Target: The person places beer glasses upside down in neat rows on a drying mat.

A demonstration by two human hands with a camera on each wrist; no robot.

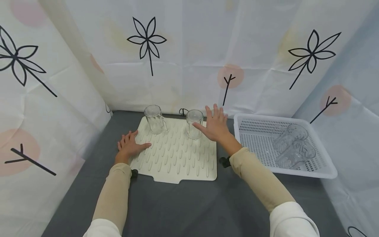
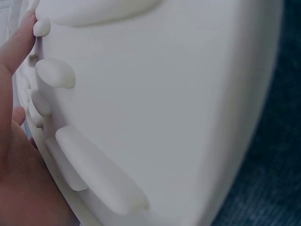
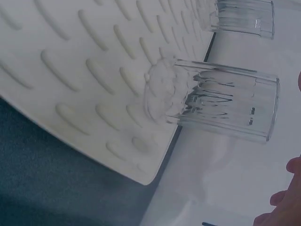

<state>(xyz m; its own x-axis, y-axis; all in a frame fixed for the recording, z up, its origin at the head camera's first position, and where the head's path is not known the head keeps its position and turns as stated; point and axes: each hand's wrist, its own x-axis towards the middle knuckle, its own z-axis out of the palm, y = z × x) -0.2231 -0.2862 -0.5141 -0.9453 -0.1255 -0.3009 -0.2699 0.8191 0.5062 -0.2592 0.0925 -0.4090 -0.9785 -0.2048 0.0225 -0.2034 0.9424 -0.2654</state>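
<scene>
Gray tabletop (image 1: 189, 207) beneath white mat (image 1: 174, 158), flowered backdrop (image 1: 195, 42)

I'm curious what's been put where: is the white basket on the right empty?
No, two clear glass mugs lie in the right part of the white basket.

1. Cream mat (image 1: 165, 177), flat, rows of raised ridges, tab at its lower edge, centre of the head view
2. Clear glass mug (image 1: 154, 121) standing on the mat's upper left part, handle toward frame right
3. Second clear glass mug (image 1: 193, 133), standing on the mat's upper right part
</scene>
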